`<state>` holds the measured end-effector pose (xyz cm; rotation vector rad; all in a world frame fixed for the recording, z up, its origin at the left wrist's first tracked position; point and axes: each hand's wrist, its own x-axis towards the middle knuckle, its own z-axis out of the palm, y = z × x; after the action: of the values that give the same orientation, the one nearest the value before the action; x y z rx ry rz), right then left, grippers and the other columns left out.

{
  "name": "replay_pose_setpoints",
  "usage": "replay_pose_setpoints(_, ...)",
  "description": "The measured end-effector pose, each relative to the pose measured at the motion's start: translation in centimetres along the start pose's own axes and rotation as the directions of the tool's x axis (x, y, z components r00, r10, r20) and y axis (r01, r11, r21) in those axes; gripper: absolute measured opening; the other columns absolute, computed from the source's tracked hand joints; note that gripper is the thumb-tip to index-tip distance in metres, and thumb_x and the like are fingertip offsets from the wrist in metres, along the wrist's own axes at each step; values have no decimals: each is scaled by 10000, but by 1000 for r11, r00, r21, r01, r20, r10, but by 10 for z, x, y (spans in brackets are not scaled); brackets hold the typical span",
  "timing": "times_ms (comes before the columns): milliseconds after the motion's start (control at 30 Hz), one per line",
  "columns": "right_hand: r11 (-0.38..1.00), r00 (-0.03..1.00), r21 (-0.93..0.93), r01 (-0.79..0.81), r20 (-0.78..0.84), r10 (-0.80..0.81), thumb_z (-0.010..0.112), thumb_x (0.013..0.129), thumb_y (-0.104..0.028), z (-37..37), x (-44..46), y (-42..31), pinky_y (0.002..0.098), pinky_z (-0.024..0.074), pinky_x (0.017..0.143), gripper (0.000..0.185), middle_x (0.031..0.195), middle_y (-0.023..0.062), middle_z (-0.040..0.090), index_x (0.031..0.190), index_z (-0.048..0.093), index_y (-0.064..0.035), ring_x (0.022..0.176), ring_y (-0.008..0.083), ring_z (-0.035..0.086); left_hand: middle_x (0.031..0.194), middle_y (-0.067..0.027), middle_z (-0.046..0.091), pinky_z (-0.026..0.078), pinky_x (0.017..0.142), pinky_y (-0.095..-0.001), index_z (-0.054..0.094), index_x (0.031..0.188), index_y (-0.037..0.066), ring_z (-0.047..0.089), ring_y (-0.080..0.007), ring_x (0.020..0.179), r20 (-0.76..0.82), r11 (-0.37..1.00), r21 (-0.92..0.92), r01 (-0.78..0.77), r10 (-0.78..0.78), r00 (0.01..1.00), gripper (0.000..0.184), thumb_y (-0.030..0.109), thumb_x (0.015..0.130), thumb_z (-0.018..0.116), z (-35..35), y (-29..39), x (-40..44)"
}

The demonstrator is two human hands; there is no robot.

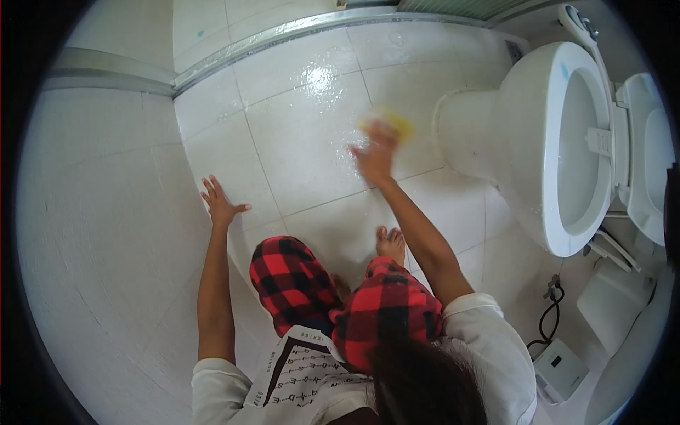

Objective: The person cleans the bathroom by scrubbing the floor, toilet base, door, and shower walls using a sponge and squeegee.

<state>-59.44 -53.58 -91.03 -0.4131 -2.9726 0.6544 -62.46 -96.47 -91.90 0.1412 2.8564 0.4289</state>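
In the head view, the right hand [377, 152] is over a yellow cloth or sponge [399, 127] on the wet tiled floor [297, 159], near the base of the white toilet [496, 134], which limits the space on that side. The left hand [221, 207] grasps nothing, its fingers spread beside the wall [106, 212]. A metal rail [283, 47] bounds the floor at the far side, and a dark drain [513, 51] lies in the far right corner. A black hose [544, 322] and a white box [562, 370] are at lower right; red-and-black checked trousers [287, 276] and a bare foot [391, 244] fill the near floor. The right hand and the yellow thing are motion-blurred, so whether the fingers close around it I cannot tell. Whether the left palm meets wall or floor is also unclear. Dark hair [428, 382] covers part of the trousers and shirt [489, 347], and a black shape [671, 212] is cut off at the right edge.
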Motion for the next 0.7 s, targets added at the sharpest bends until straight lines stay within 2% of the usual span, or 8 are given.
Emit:
replay_pose_setpoints(100, 892, 880, -64, 447, 209, -426, 505, 815, -508, -7, 15, -26, 487, 76, 1084, 759, 1469, 102, 159, 1395, 228, -105, 1344, 343, 118, 1469, -181, -78, 224, 991, -625, -85, 1414, 159, -8, -469, 1318, -7, 999, 31, 43, -43, 999, 1459, 503, 340, 842, -6, -1, -6)
replay_pose_setpoints(233, 982, 977, -142, -122, 157, 144, 623, 782, -337, -57, -110, 77, 450, 154, 1070, 766, 1389, 252, 253, 1341, 263, 42, 1308, 380, 197, 1478, -125, -105, 299, 923, -657, -69, 1417, 187, 3, -460, 1323, 164, 954, 40, 296, -299, 940, 1433, 420, 353, 863, -24, 30, -8)
replay_pose_setpoints(333, 669, 699, -436, -601, 118, 705, 567, 787, -480, -68, -176, 122, 506, 141, 1061, 881, 1427, 278, 123, 1372, 166, 43, 1287, 445, 206, 1480, -70, -139, 313, 912, -660, -60, 1418, 206, 0, -443, 1330, 170, 928, 11, 373, -369, 914, 1428, 315, 350, 882, -34, 49, 2)
replay_pose_setpoints(400, 955, 986, -278, -104, 95, 135, 538, 817, -434, -43, -187, 111, 536, 146, 1046, 793, 1444, 248, 109, 1394, 173, -29, 1295, 466, 160, 1480, -69, -138, 307, 912, -667, -57, 1419, 208, -6, -438, 1331, 202, 920, 18, 392, -387, 900, 1428, 297, 349, 885, -40, 53, 2)
replay_pose_setpoints(467, 927, 850, -50, 371, 420, -318, 491, 855, -317, -57, -117, 62, 548, 135, 1043, 659, 1453, 190, 157, 1381, 223, -25, 1308, 451, 142, 1480, -77, -136, 304, 910, -671, -54, 1420, 204, -9, -440, 1331, 177, 921, -6, 390, -383, 906, 1441, 285, 333, 888, -38, 49, 2)
replay_pose_setpoints(533, 895, 703, -97, 435, 658, -270, 452, 858, -213, -66, -10, 34, 560, 147, 1033, 561, 1437, 152, 227, 1362, 286, -29, 1308, 432, 166, 1479, -82, -135, 303, 911, -670, -50, 1421, 195, -13, -442, 1330, 198, 922, 0, 388, -380, 903, 1447, 280, 323, 889, -37, 50, 4)
replay_pose_setpoints(633, 906, 941, -291, 307, -47, -335, 451, 866, -216, -14, 145, 113, 522, 214, 1022, 555, 1407, 179, 275, 1347, 286, 6, 1254, 453, 261, 1478, -96, -133, 306, 916, -658, -48, 1421, 170, -11, -449, 1327, 203, 916, 43, 400, -400, 894, 1453, 285, 315, 887, -41, 54, 6)
replay_pose_setpoints(700, 909, 954, -331, -255, -240, 181, 498, 865, -351, -22, 228, 77, 531, 196, 1021, 640, 1428, 163, 246, 1367, 267, -28, 1268, 426, 255, 1477, -104, -132, 309, 916, -654, -49, 1420, 157, -9, -452, 1326, 188, 913, 64, 404, -408, 893, 1455, 292, 314, 886, -41, 55, 7)
